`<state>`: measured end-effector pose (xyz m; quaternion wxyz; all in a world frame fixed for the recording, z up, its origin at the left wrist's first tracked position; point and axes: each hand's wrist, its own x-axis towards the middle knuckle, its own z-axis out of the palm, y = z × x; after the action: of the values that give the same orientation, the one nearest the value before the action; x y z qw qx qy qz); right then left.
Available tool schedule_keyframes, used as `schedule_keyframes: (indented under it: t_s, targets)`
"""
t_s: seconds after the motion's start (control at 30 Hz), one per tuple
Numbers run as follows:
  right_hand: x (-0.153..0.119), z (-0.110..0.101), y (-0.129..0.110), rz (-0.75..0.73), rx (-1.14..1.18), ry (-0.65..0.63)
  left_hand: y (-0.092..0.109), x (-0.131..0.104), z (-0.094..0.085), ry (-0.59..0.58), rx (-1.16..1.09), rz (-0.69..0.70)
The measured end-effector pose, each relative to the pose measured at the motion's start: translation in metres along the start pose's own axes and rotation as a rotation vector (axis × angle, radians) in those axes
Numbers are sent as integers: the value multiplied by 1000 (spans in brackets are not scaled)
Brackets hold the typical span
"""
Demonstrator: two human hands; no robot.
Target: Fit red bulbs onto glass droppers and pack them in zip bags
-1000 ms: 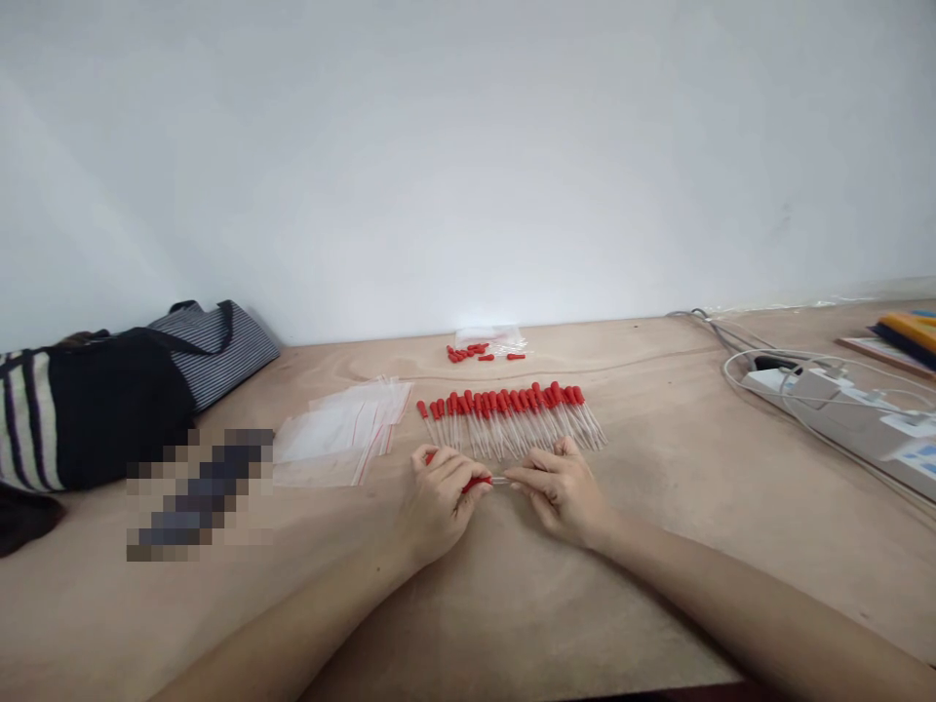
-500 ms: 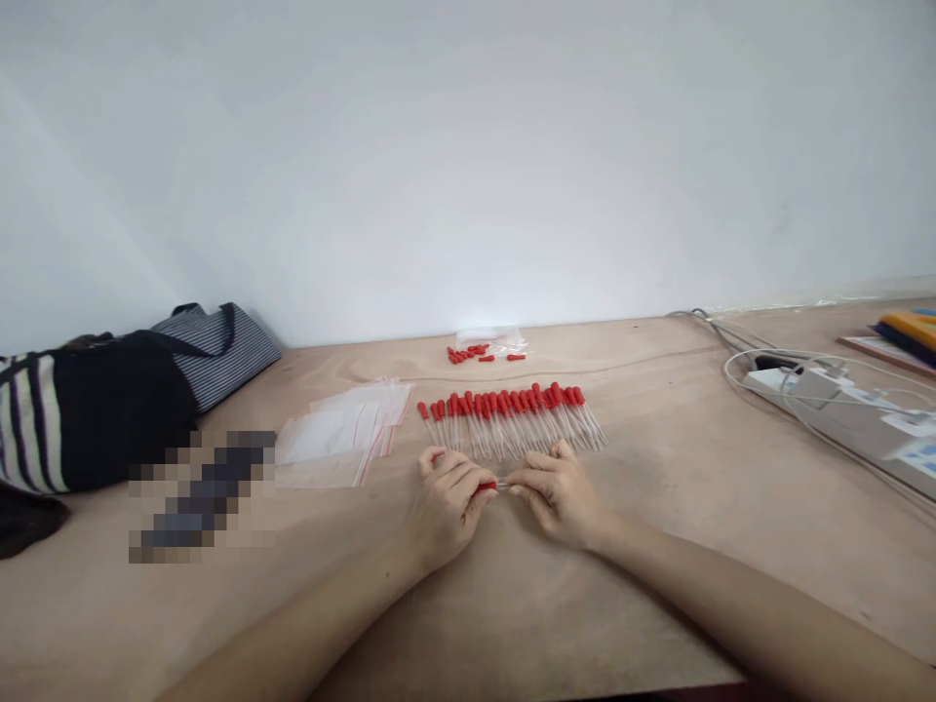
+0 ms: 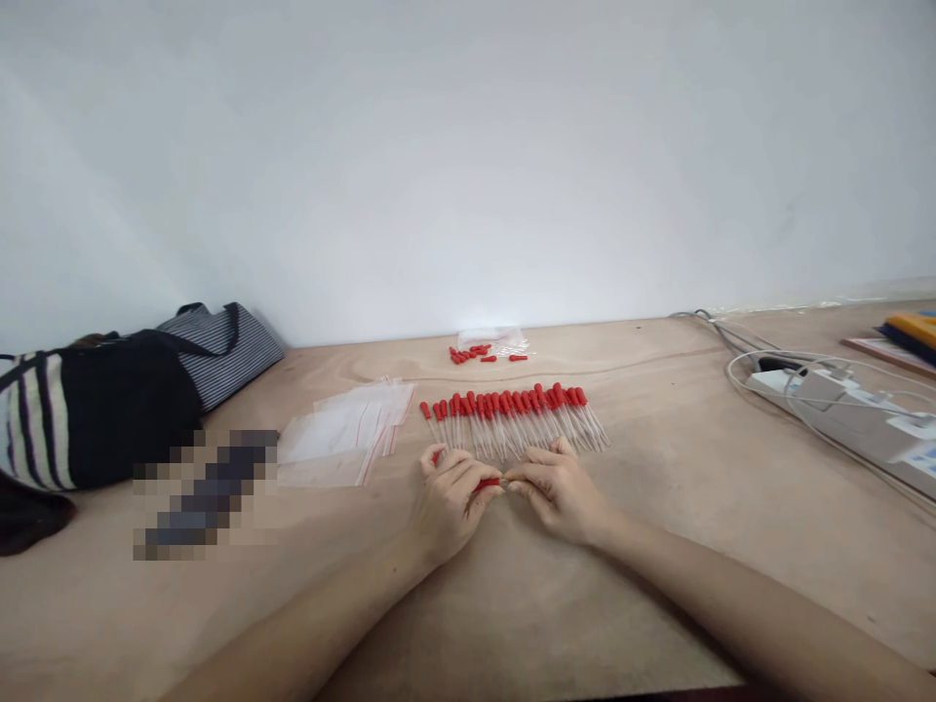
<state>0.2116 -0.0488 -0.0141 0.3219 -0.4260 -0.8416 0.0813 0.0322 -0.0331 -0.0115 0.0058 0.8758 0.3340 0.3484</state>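
My left hand [image 3: 448, 502] pinches the red rubber bulb [image 3: 488, 483] of a dropper. My right hand [image 3: 557, 492] grips the clear glass tube of the same dropper, fingertips almost touching the left ones. Both hands rest on the wooden table [image 3: 658, 546]. Just behind them lies a row of several finished droppers with red bulbs [image 3: 512, 419], laid side by side. Further back sits a small pile of loose red bulbs [image 3: 479, 354] on a clear bag.
Several clear zip bags with red strips [image 3: 343, 439] lie left of the hands. A dark striped bag [image 3: 109, 400] stands at the far left. A white power strip with cables [image 3: 840, 405] lies at the right, coloured items [image 3: 907, 336] beyond it.
My hands have drawn closer together, so less of the glass tube shows between the bulb and my right fingers. Everything else on the table stays put.
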Motion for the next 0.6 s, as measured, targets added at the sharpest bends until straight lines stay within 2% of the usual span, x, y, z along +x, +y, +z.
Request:
schedule_keyframes:
  t_s: [0.27, 0.6]
  targets:
    - [-2, -10, 7, -18, 17, 1, -4, 0, -7, 35, 20, -8]
    - [-4, 1, 6, -90, -32, 49, 3, 1, -6, 14, 20, -28]
